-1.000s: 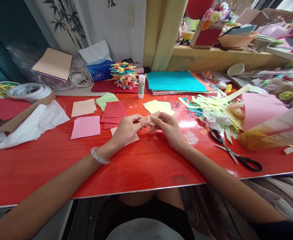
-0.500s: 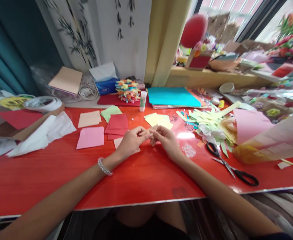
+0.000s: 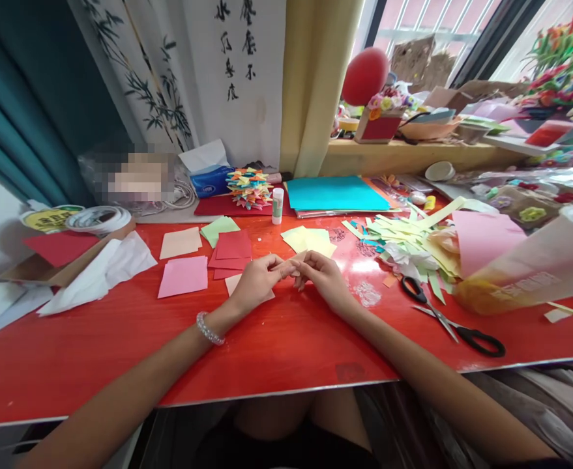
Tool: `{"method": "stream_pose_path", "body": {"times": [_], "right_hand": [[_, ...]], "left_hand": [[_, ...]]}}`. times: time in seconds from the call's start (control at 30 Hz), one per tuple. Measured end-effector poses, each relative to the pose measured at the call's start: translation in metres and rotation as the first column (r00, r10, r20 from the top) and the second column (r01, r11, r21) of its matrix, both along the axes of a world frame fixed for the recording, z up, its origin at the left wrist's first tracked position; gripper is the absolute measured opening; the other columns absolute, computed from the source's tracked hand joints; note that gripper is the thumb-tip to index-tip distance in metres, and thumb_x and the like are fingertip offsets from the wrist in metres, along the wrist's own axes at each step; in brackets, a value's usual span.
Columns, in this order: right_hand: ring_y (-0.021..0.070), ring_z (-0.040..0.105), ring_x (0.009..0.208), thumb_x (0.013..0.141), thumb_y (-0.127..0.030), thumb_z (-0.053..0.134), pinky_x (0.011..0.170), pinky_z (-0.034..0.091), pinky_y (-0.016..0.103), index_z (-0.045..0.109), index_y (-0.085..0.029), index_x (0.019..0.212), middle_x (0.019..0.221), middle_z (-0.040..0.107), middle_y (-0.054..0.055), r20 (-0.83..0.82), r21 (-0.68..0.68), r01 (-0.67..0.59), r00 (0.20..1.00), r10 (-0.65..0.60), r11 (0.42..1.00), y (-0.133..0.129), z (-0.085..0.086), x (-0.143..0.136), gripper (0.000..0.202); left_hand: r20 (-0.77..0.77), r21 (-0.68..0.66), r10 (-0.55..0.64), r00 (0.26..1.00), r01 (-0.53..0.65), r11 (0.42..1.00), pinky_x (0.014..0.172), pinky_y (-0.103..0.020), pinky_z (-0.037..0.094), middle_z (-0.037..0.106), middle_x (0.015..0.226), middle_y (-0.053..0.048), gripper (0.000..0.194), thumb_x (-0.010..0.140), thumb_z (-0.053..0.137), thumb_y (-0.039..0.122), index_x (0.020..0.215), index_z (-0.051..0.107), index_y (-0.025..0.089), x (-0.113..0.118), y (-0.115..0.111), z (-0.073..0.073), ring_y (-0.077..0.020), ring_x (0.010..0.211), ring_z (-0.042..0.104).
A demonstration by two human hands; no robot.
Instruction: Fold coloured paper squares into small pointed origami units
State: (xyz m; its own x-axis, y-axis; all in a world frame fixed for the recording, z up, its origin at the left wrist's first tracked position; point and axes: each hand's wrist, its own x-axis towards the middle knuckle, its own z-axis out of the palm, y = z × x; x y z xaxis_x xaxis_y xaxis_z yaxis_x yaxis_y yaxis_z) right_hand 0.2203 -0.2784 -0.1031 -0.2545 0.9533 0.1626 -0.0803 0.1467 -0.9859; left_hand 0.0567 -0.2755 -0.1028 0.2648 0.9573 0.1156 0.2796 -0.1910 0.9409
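Note:
My left hand [image 3: 259,283] and my right hand [image 3: 323,277] meet above the middle of the red table [image 3: 286,358]. Both are closed, pinching a small piece of peach paper [image 3: 298,258] between the fingertips; most of it is hidden by the fingers. Partly behind my left hand lies a pale peach sheet [image 3: 232,284]. Red paper squares [image 3: 233,246] are stacked just left of that hand, with pink squares [image 3: 182,277], peach squares [image 3: 180,241] and green squares [image 3: 219,228] around them. Pale yellow squares [image 3: 310,240] lie just beyond my hands.
Black-handled scissors [image 3: 445,319] lie partly open at right, near paper strips [image 3: 413,234]. Beyond my hands stand a glue stick [image 3: 277,206] and a multicoloured folded-paper ball [image 3: 248,189]. Turquoise sheets [image 3: 337,194] lie at the back. A cardboard tray [image 3: 66,277] sits at left.
The view has shifted slightly, so the table's things appear a little lower and the picture is sharper. My hands keep the same pinch on the peach paper, with the fingertips barely moved.

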Motion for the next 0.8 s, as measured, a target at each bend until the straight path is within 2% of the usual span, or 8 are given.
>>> {"method": "stream_pose_path", "body": {"times": [0.3, 0.5, 0.8], "right_hand": [[0.0106, 0.058, 0.050, 0.081, -0.039, 0.065, 0.051, 0.047, 0.025, 0.050, -0.019, 0.070, 0.060, 0.060, -0.002, -0.023, -0.024, 0.025, 0.999, -0.026, 0.999, 0.0005, -0.0004, 0.0042, 0.027], [0.0111, 0.057, 0.050, 0.082, -0.035, 0.065, 0.052, 0.047, 0.026, 0.051, -0.020, 0.072, 0.059, 0.059, -0.001, -0.041, -0.013, 0.036, 0.998, -0.037, 0.999, 0.0014, -0.0010, 0.0078, 0.023], [0.0110, 0.057, 0.051, 0.081, -0.042, 0.065, 0.051, 0.047, 0.025, 0.052, -0.019, 0.073, 0.061, 0.060, -0.001, -0.013, -0.001, 0.033, 0.999, -0.033, 0.999, 0.0014, -0.0020, 0.0055, 0.027]], "left_hand": [[0.021, -0.028, -0.065, 0.998, 0.066, 0.997, 0.066, -0.027, 0.036, 0.052, 0.070, 0.001, 0.029, 0.079, 0.061, 0.045, 0.070, 0.055, 0.017, -0.0005, -0.0002, 0.0024, -0.0130, 0.069, 0.048], [-0.013, -0.036, -0.058, 0.998, 0.057, 0.998, 0.070, -0.028, 0.038, 0.062, 0.081, -0.002, 0.025, 0.076, 0.065, 0.040, 0.082, 0.059, 0.016, 0.0002, 0.0004, -0.0008, -0.0150, 0.076, 0.054], [-0.003, -0.014, -0.052, 0.999, 0.052, 0.999, 0.064, -0.026, 0.034, 0.050, 0.067, 0.002, 0.030, 0.079, 0.061, 0.043, 0.067, 0.054, 0.016, -0.0009, 0.0002, 0.0039, -0.0125, 0.066, 0.046]]}}
